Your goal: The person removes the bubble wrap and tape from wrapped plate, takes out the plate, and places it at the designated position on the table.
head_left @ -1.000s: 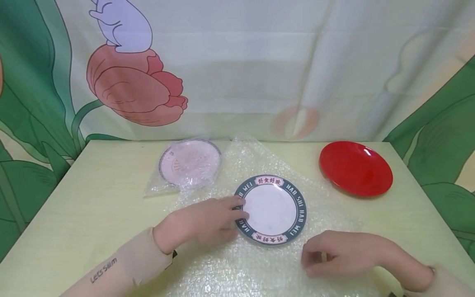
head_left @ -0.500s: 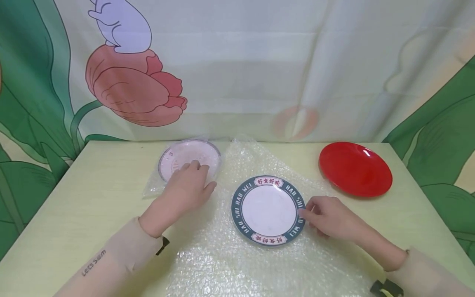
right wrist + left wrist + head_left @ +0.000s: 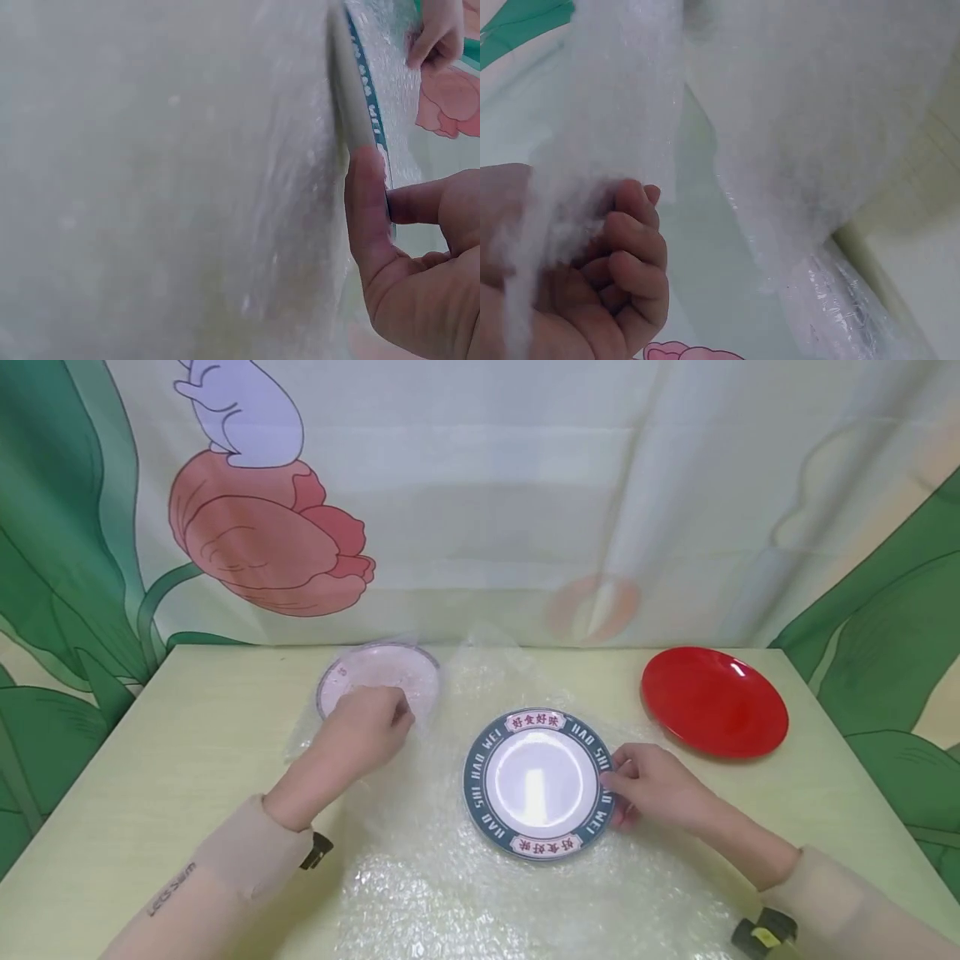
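Observation:
A white plate with a dark green lettered rim [image 3: 540,785] is in the middle of the head view, above a sheet of bubble wrap [image 3: 420,902]. My right hand [image 3: 660,785] pinches its right rim, thumb on top and fingers beneath; the right wrist view shows the plate edge-on [image 3: 364,97] between thumb and finger. My left hand [image 3: 360,727] has its fingers curled round bubble wrap, seen as a whitish film [image 3: 622,90] in the left wrist view. It is in front of a wrapped pinkish-white plate [image 3: 390,668], partly hiding it.
A red plate [image 3: 712,702] lies on the pale yellow table [image 3: 165,760] at the back right. A printed curtain [image 3: 465,510] hangs behind the table's far edge.
My left hand has left the green-rimmed plate, moved to the back left and gripped bubble wrap. My right hand has moved up to the plate's right rim and pinched it; the plate's glare has shifted.

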Demonstrator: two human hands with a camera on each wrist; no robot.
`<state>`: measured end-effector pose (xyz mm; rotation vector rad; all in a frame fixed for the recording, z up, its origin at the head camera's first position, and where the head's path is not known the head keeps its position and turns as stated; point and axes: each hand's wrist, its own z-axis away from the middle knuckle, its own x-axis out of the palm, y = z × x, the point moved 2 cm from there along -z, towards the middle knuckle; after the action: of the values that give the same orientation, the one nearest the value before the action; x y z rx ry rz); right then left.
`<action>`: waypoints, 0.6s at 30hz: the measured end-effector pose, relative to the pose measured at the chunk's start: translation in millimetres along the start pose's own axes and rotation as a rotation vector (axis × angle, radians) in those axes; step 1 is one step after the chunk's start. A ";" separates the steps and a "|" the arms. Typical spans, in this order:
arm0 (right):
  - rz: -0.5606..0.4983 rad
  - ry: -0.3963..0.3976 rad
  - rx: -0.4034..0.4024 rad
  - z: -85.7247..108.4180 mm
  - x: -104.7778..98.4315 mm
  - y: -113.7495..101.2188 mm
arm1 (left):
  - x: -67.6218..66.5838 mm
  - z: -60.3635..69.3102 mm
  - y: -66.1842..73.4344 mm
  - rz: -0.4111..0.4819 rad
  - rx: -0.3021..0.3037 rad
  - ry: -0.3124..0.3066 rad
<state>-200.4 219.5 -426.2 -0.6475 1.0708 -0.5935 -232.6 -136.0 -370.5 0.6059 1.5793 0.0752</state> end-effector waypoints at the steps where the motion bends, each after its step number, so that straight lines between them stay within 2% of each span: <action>1: -0.025 -0.001 -0.002 0.9 -1.4 -0.8 | -3.1 3.2 0.5 0.031 0.006 -0.009; 5: -0.067 0.002 -0.036 4.3 -9.0 -0.7 | -19.2 21.2 1.7 0.139 -0.021 -0.117; 8: -0.085 0.003 -0.059 6.4 -14.5 2.8 | -30.1 36.7 1.0 0.182 -0.048 -0.240; 10: -0.102 0.002 -0.067 7.5 -18.0 4.7 | -33.0 46.0 0.3 0.196 -0.038 -0.327; 14: -0.110 0.017 -0.076 8.2 -24.3 6.1 | -28.1 62.6 -0.9 0.219 0.027 -0.502; 18: -0.119 0.033 -0.108 8.8 -29.3 3.9 | -15.6 77.2 -2.2 0.215 0.067 -0.630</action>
<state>-202.4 244.8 -408.7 -0.8016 1.1061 -0.6541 -160.8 -168.2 -366.4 0.7612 0.9082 -0.0094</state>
